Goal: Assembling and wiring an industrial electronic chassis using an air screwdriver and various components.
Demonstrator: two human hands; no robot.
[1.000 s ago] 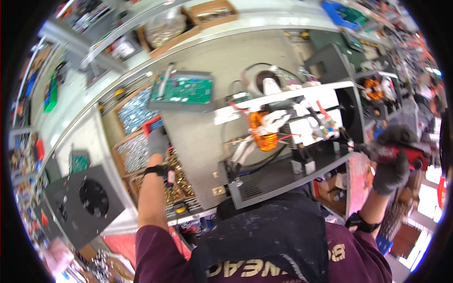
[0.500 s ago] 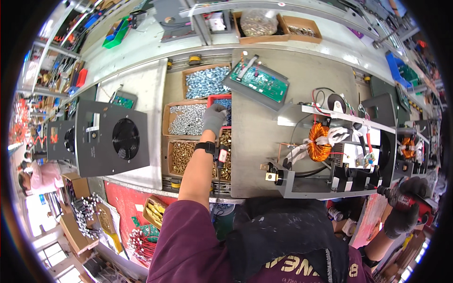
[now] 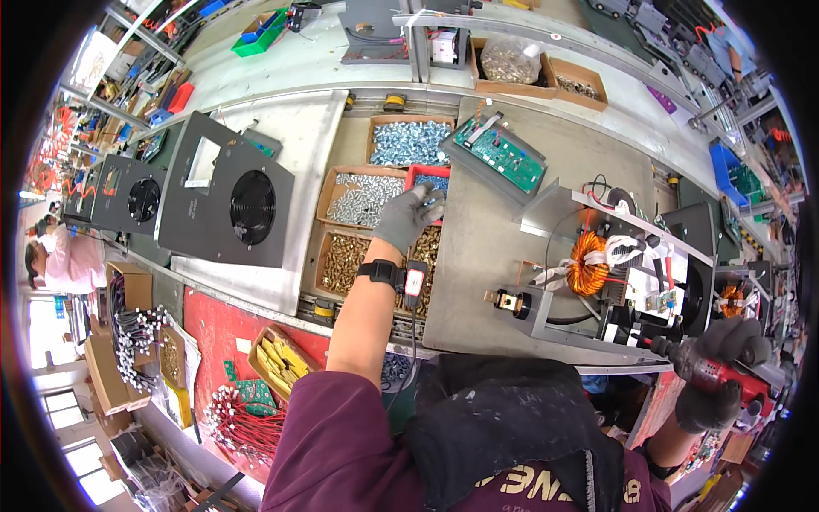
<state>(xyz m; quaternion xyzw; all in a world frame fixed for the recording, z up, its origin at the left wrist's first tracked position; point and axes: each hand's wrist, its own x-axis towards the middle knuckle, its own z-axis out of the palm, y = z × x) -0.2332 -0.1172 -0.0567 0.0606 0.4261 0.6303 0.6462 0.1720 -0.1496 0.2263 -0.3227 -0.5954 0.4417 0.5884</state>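
My left hand [image 3: 404,220], in a grey glove, is over the small red bin [image 3: 412,174] of bluish screws. Its fingers are curled together, with small bluish bits at the tips; I cannot make out what they hold. Lower down, my right hand [image 3: 721,375], in a dark glove, is wrapped round a red power screwdriver [image 3: 710,372]. The tool's tip points left, close to the front edge of an open grey metal chassis [image 3: 546,328]. Inside that chassis sit a copper-wound coil [image 3: 587,264], white-wrapped leads, black parts and a fan.
Around the red bin stand cardboard boxes of silver screws [image 3: 367,200], bluish fasteners [image 3: 409,143] and brass-coloured fasteners [image 3: 345,263]. A green circuit board [image 3: 499,154] on a grey plate lies behind the chassis. Grey fan panels [image 3: 226,196] stand at left. Yellow parts [image 3: 283,363] fill a box below.
My left hand has lifted and turned, its fingers now showing at the red bin. The view has shifted, so the boxes sit further right. The right hand still holds the power screwdriver near the chassis.
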